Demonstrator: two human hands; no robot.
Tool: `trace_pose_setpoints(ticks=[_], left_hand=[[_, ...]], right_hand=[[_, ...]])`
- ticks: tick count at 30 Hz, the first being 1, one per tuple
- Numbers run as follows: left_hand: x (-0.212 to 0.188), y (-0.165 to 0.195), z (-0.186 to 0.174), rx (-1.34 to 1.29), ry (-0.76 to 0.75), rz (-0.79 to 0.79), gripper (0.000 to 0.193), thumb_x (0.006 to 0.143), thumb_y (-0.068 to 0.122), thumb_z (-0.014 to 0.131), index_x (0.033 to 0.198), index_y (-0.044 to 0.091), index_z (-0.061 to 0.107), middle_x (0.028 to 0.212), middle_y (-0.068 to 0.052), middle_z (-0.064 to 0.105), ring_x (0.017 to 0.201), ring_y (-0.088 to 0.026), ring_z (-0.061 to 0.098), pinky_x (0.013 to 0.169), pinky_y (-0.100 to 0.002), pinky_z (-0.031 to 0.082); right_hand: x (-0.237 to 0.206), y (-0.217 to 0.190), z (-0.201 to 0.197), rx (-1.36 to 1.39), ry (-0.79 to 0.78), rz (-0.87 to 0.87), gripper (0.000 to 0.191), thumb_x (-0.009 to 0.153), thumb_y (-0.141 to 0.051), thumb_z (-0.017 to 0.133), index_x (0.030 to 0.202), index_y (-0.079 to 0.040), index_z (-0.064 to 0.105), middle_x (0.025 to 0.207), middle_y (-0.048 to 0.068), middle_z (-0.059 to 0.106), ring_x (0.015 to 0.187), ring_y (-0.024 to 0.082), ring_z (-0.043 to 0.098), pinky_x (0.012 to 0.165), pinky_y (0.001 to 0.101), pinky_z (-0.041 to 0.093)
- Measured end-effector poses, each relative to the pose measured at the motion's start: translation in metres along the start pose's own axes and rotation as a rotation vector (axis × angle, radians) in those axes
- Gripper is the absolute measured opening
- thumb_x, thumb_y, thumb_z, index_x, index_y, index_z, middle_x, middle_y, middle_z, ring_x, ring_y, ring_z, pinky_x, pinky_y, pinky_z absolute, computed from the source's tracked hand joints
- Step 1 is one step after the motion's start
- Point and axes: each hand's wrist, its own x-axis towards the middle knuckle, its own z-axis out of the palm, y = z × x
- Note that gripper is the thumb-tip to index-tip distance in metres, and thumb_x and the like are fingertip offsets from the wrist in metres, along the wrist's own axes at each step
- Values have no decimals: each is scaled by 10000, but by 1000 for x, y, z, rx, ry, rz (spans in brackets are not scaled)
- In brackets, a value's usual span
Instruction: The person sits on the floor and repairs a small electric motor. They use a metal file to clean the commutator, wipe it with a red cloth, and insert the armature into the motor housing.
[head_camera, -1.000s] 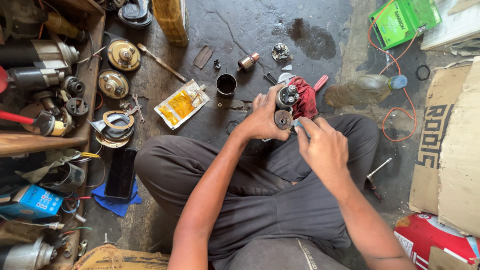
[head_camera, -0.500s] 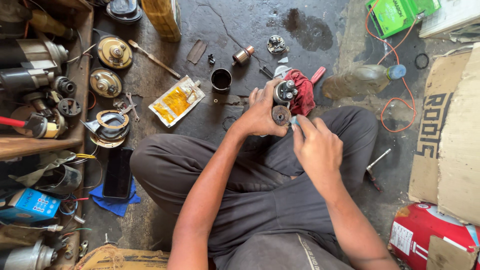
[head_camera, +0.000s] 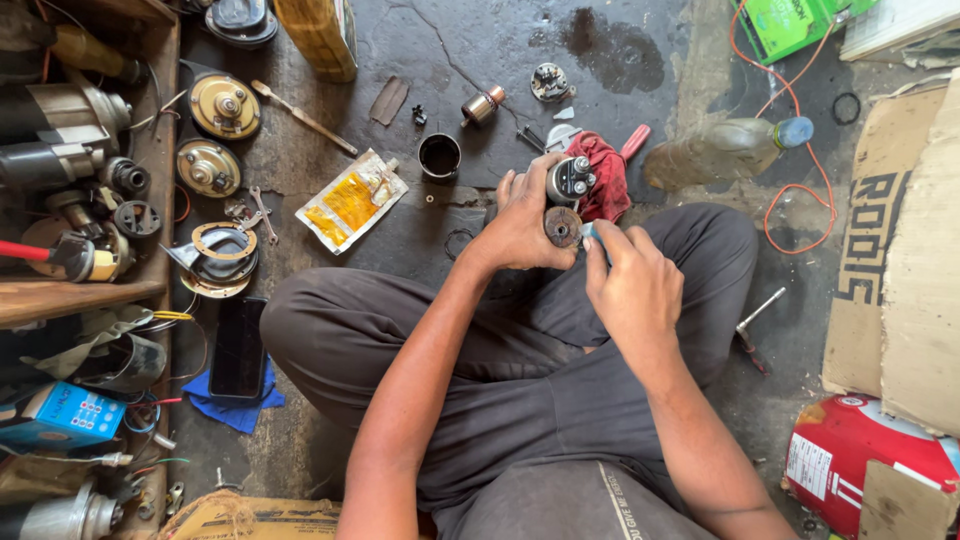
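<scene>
I sit cross-legged on a dark concrete floor. My left hand (head_camera: 520, 220) grips a small rusty round metal part (head_camera: 562, 226) over my knees. My right hand (head_camera: 630, 280) pinches a small pale blue-white piece (head_camera: 588, 234) against the edge of that part. Just beyond, a cylindrical metal motor part (head_camera: 570, 180) rests against a red rag (head_camera: 604, 172); whether my left fingers touch it I cannot tell.
A black cup (head_camera: 439, 156), a yellow sachet (head_camera: 351, 200), round horn-like discs (head_camera: 224, 106), a wrench and small parts lie on the floor ahead. A plastic bottle (head_camera: 722, 150), orange wire and cardboard (head_camera: 900, 260) are at right. A wooden shelf (head_camera: 80, 290) with motors is at left.
The view has shifted slightly, so the floor items appear higher in frame. My hands stay together on the rusty part, the right fingers shifted a little along its edge.
</scene>
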Motion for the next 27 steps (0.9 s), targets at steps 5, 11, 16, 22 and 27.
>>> trace_pose_setpoints(ticks=[5, 11, 16, 22, 27], left_hand=[[1, 0, 0, 7, -10, -6, 1231, 488, 309, 896, 1511, 115, 239, 1381, -184, 526, 1370, -411, 450, 1224, -588, 122], [1, 1, 1, 17, 7, 3, 1199, 502, 300, 886, 1506, 121, 255, 1393, -182, 532, 1375, -412, 453, 1219, -596, 114], [2, 2, 0, 23, 1, -2, 1200, 502, 303, 894, 1504, 124, 258, 1381, -179, 537, 1366, -409, 457, 1221, -596, 115], [1, 2, -2, 26, -1, 8, 1211, 495, 307, 902, 1499, 126, 250, 1384, -182, 529, 1357, -411, 458, 1218, -596, 119], [0, 3, -1, 28, -12, -27, 1175, 520, 294, 885, 1503, 137, 261, 1369, -160, 551, 1360, -398, 472, 1227, -599, 121]], right_hand=[[1, -2, 1, -32, -22, 22, 210, 931, -247, 710, 1102, -131, 749, 848, 131, 671, 677, 404, 668, 594, 503, 528], [-1, -4, 2, -51, -6, 20, 198, 955, -235, 701, 1110, -121, 748, 852, 144, 658, 670, 398, 665, 580, 497, 527], [0, -5, 3, -32, 52, 11, 191, 965, -235, 700, 1107, -115, 745, 865, 135, 662, 679, 391, 670, 590, 489, 533], [0, -3, 2, -49, 19, 14, 204, 931, -243, 709, 1096, -131, 757, 849, 124, 666, 658, 389, 671, 572, 485, 533], [7, -1, 3, -47, 21, -14, 191, 962, -242, 709, 1111, -131, 755, 866, 121, 663, 684, 380, 671, 595, 484, 530]])
